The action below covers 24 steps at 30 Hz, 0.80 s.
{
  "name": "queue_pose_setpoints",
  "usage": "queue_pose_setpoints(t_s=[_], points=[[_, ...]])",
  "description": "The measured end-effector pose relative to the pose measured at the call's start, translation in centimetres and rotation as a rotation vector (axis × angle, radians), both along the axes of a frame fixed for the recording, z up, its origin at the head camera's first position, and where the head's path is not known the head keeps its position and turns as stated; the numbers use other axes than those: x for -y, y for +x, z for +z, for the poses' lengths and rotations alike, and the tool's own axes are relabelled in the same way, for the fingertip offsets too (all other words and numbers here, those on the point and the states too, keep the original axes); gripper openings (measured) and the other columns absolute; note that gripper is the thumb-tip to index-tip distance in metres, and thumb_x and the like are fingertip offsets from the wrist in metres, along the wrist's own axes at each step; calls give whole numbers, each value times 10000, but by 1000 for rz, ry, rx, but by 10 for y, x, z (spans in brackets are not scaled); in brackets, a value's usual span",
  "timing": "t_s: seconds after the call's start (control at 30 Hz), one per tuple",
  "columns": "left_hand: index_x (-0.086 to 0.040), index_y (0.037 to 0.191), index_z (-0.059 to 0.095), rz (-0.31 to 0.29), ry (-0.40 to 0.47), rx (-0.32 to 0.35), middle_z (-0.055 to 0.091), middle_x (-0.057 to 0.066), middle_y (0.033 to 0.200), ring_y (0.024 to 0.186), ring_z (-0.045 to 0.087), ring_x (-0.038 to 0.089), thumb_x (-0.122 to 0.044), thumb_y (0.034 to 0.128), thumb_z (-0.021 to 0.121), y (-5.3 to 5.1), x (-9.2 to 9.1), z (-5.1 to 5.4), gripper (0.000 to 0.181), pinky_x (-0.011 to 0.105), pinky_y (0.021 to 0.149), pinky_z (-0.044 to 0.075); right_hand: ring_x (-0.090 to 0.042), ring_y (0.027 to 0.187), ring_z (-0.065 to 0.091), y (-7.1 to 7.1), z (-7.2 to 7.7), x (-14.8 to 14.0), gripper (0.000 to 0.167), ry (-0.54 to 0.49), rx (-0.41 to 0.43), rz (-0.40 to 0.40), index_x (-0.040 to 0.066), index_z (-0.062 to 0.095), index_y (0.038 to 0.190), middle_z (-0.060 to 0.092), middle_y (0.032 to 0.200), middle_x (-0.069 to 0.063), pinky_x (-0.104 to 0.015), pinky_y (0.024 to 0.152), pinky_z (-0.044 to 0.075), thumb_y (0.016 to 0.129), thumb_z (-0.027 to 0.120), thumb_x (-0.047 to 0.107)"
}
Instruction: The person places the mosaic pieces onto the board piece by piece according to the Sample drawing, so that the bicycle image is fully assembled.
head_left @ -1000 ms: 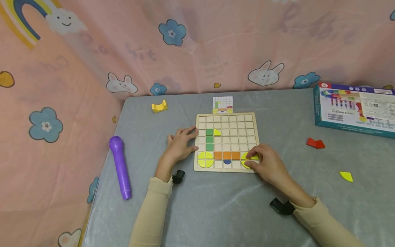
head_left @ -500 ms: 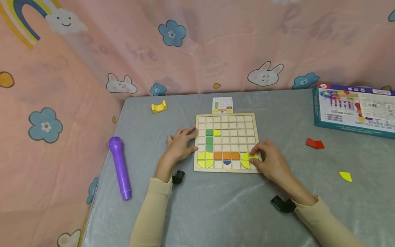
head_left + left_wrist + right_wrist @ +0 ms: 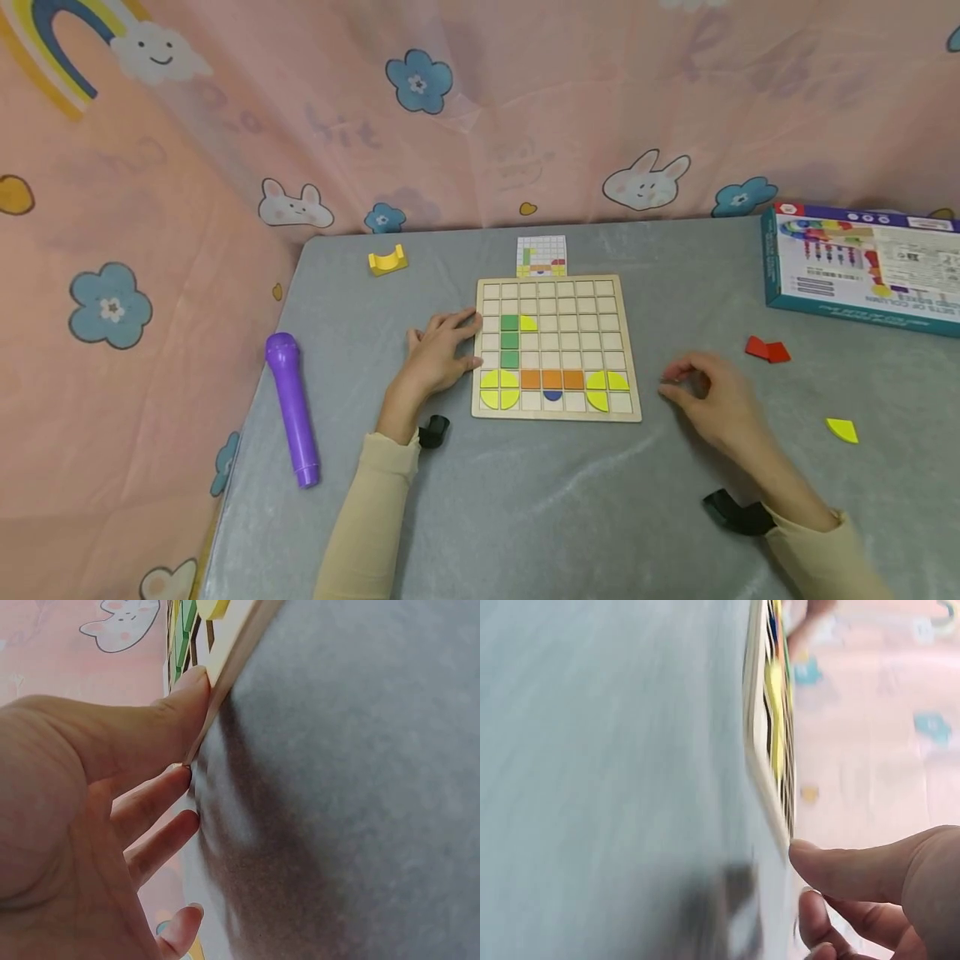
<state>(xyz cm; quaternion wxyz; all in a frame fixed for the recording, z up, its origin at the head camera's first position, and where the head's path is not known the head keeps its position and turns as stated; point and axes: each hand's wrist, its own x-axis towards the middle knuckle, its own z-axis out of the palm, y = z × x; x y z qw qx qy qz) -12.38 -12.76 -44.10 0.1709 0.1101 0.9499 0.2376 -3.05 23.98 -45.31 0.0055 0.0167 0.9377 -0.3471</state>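
A wooden grid board (image 3: pixel 555 415) lies flat on the grey table, carrying green and orange squares, yellow quarter circles and a blue half circle. At its left edge my left hand (image 3: pixel 435 354) rests with thumb and fingers touching the rim; the left wrist view shows the thumb (image 3: pixel 169 720) against the wooden edge. My right hand (image 3: pixel 716 404) is off the board, to its right, loosely bent with nothing visible between thumb and fingers. Yellow quarter circles (image 3: pixel 597 400) fill three cells of the lower right group; the corner cell is bare wood.
A pattern card (image 3: pixel 542 255) sits behind the board. Two red pieces (image 3: pixel 767 349) and a yellow quarter circle (image 3: pixel 842 430) lie at right, near a box (image 3: pixel 862 267). A purple microphone-shaped toy (image 3: pixel 294 408) and a yellow curved block (image 3: pixel 387 260) are at left.
My right hand has let go of the yellow quarter circle on the board's right side and moved right, away from the board. My left hand stays at the left edge.
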Motion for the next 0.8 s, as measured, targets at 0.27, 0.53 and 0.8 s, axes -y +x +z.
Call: queue_pose_setpoints(t_s=[0.27, 0.53, 0.8], points=[[-223, 1626, 452, 1, 1, 0, 309, -51, 1752, 1589, 294, 249, -264, 997, 754, 1, 0, 2, 699, 635, 1146, 173, -402, 968, 464, 21, -1, -97, 349, 136, 172, -111, -102, 631, 1250, 551, 1213, -355, -360, 757, 323, 1000, 736, 118], [-220, 1621, 464, 8, 1, 10, 307, -52, 1753, 1594, 285, 248, -262, 994, 755, 1, -3, 4, 693, 660, 1185, 134, -448, 960, 478, 43, -7, -155, 452, 205, 308, -333, -161, 548, 1307, 511, 1220, -402, -355, 729, 327, 1030, 699, 162], [-220, 1622, 460, 14, 4, 15, 303, -57, 1754, 1593, 283, 245, -253, 997, 749, 2, -3, 3, 690, 658, 1189, 121, -264, 781, 509, 44, -10, -158, 396, 189, 299, -409, -151, 602, 1246, 663, 938, -309, -338, 689, 324, 1016, 723, 147]])
